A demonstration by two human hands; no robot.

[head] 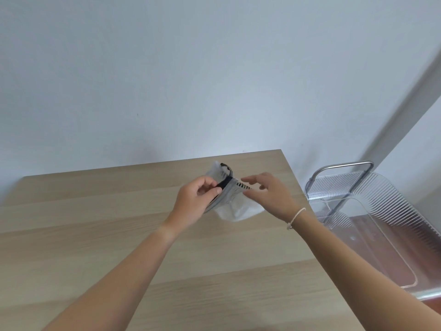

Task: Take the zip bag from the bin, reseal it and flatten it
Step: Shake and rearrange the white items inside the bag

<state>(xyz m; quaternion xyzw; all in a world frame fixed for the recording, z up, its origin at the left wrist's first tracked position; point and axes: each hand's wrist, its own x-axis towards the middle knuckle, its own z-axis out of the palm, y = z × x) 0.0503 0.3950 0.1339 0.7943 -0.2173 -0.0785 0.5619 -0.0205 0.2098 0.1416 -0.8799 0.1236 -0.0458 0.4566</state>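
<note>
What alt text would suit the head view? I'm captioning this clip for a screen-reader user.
Two bare hands hold a frosted zip bag above a light wooden table: the left hand pinches its dark zip strip, the right hand has its fingers spread at the bag's other side. A clear ribbed bin stands to the right, beside the table.

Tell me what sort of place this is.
Probably a plain room in a home or small office, not a workshop. A light wooden table stands against a bare pale wall, and a clear ribbed plastic bin sits beside it on a metal-framed cart.
</note>
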